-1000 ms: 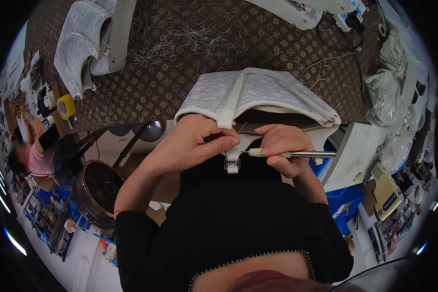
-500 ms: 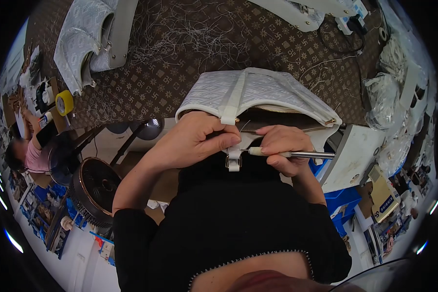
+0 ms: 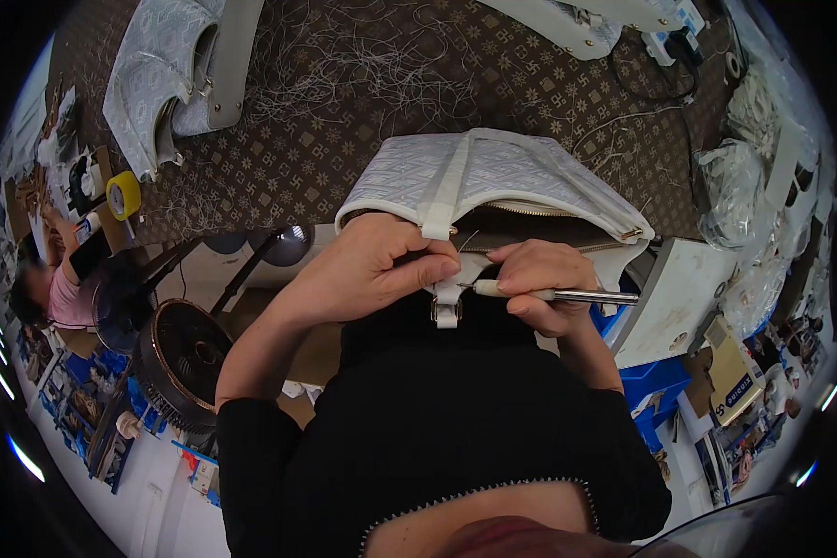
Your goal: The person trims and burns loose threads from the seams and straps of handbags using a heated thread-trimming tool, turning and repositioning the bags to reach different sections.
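A white patterned handbag (image 3: 511, 172) lies at the table's near edge, its zipped mouth gaping toward me. My left hand (image 3: 386, 265) is closed, thumb and finger pinching a white strap tab (image 3: 447, 290) on the bag's near side. Below that pinch hangs a metal buckle (image 3: 436, 312). In my right hand (image 3: 549, 279) is an awl (image 3: 567, 296) with a pale grip and shiny metal shaft, its thin tip pointing left at the tab. Whether the tip has pierced the tab I cannot tell. A loose thread end rises beside my left fingertips.
Loose threads (image 3: 372, 70) litter the brown patterned tabletop (image 3: 288, 177). Another white bag (image 3: 153, 84) lies at the far left, with yellow tape (image 3: 123, 195) near it. A black fan (image 3: 188, 353) stands left, a white box (image 3: 670, 302) right. Another person (image 3: 70, 293) sits at far left.
My right hand and the awl have shifted very slightly to the left. My left hand and the handbag look the same.
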`<state>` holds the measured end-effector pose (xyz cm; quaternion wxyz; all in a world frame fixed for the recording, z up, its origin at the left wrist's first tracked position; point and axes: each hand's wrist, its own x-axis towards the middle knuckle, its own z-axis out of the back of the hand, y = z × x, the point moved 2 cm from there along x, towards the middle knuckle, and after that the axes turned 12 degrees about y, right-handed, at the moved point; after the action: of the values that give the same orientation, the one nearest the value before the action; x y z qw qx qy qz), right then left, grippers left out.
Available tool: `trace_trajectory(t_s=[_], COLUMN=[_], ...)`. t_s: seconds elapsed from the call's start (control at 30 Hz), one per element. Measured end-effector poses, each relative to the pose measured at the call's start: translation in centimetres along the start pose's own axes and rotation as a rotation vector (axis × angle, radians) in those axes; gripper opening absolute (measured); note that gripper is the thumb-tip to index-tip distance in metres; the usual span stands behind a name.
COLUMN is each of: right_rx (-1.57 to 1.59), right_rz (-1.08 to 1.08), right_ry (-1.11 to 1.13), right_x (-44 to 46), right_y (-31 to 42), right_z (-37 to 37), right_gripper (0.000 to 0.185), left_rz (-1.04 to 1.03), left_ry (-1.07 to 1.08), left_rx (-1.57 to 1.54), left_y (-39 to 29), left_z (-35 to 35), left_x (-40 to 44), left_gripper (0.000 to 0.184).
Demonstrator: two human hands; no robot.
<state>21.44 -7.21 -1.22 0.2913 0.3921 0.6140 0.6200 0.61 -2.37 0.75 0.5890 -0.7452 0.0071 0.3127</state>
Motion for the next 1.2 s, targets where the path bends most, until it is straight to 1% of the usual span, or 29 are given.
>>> trace_trajectory(t_s=[0.27,0.47,0.63,0.87,0.97,1.07,1.13,1.2], right_rx=[-0.019,0.077,0.17,0.21,0.233,0.226,0.197,0.195], right_rz=[0.003,0.007,-0.002,-0.049,-0.044,-0.042,-0.046,-0.044], right_ry=[0.001,-0.092,0.007,0.052,0.068,0.065,0.078,0.077], right_x=[0.0,0.0,1.4,1.7,1.7,1.8,1.8,1.8], right_y=[0.1,-0.1,-0.4,-1.0,-1.1,-1.0,-1.1,-1.1], right_z=[-0.1,0.1,-0.4,-0.5,-0.5,-0.6,-0.6,-0.6], right_gripper=[0.015,0.016,0.016,0.015,0.014,0.014,0.014,0.015], left_rz=[0.001,-0.027,-0.053,-0.082,-0.085,-0.06,-0.087,-0.096], left_ry=[-0.005,-0.028,-0.054,-0.069,-0.067,-0.06,-0.075,-0.08], left_rx=[0.008,0.003,-0.019,-0.022,0.041,0.02,0.022,0.019], left_y=[0.1,0.2,0.2,0.3,0.2,0.3,0.4,0.5], left_z=[-0.1,-0.2,-0.2,-0.1,0.0,-0.1,-0.1,-0.2], left_x=[-0.1,-0.1,-0.2,-0.1,-0.1,-0.1,0.0,0.0], left_gripper=[0.019,0.018,0.019,0.019,0.015,0.016,0.02,0.02])
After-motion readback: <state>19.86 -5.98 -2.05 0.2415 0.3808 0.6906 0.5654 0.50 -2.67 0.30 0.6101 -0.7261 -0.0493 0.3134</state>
